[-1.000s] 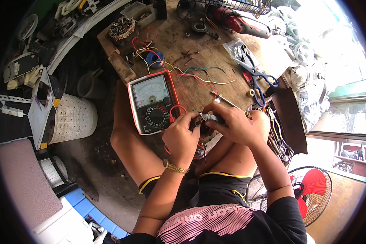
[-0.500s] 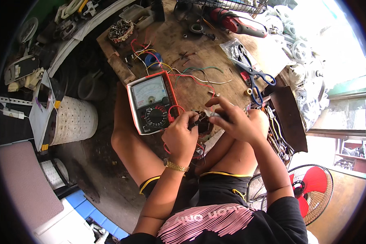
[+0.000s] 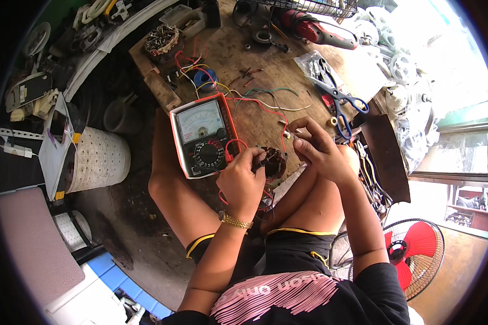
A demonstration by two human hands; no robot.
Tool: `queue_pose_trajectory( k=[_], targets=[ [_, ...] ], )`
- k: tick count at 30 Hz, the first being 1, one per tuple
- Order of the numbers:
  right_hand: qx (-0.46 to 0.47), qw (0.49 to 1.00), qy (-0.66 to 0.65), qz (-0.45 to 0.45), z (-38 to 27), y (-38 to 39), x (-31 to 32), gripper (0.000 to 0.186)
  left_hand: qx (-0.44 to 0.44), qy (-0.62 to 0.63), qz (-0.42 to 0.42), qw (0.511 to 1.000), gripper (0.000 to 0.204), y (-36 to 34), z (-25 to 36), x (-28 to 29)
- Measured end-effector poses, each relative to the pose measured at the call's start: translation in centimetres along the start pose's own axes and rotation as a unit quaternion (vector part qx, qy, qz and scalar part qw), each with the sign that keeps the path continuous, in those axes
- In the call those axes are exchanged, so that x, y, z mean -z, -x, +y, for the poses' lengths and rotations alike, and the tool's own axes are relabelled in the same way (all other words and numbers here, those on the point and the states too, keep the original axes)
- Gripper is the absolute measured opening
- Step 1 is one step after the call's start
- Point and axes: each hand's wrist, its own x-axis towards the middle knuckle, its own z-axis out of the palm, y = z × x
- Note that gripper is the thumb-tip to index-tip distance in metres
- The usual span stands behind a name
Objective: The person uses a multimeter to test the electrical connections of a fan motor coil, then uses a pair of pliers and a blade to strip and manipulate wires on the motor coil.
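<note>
My left hand (image 3: 242, 177) is closed around what looks like a black test probe (image 3: 260, 163), mostly covered by the fingers. Beside its fingertips is a dark, round copper-wound motor coil (image 3: 275, 163), held low between my knees at the table's near edge. My right hand (image 3: 321, 154) is lifted just right of the coil, thumb and fingers pinched together; whatever is in the pinch is too small to tell. Left of my left hand lies an analog multimeter (image 3: 205, 138) in an orange-red case, a red lead (image 3: 236, 143) looping out of it.
Blue-handled scissors (image 3: 339, 103) lie at the right of the wooden table (image 3: 255, 127). Loose coloured wires, a blue spool (image 3: 205, 80) and another wound coil (image 3: 161, 40) are farther back. A red power tool (image 3: 320, 31) sits at the far edge. A fan (image 3: 417, 254) stands at my right.
My right hand has moved right, away from the coil, and the white piece seen at its fingertips no longer shows there. More of the coil is visible. My left hand has barely moved.
</note>
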Motion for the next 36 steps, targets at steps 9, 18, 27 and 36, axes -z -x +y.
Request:
queue_pose_trajectory(
  k=[9,18,27,36],
  targets=[
    [0.072,0.951,0.301,0.01,0.7,0.1,-2.1,0.038,0.005,-0.002,-0.005,1.0,0.013,0.0,0.0,-0.1],
    [0.113,0.942,0.314,0.028,0.8,-0.5,-2.8,0.031,0.002,-0.026,-0.009,1.0,0.018,0.1,-0.1,0.0],
    [0.081,0.99,0.088,0.072,1.8,-0.1,-2.1,0.026,0.005,-0.008,-0.012,1.0,0.011,-0.1,0.2,0.0],
    [0.048,0.983,0.173,0.032,1.9,0.0,-1.7,0.035,0.002,-0.003,-0.011,1.0,0.009,-0.1,0.2,0.0]
  ],
)
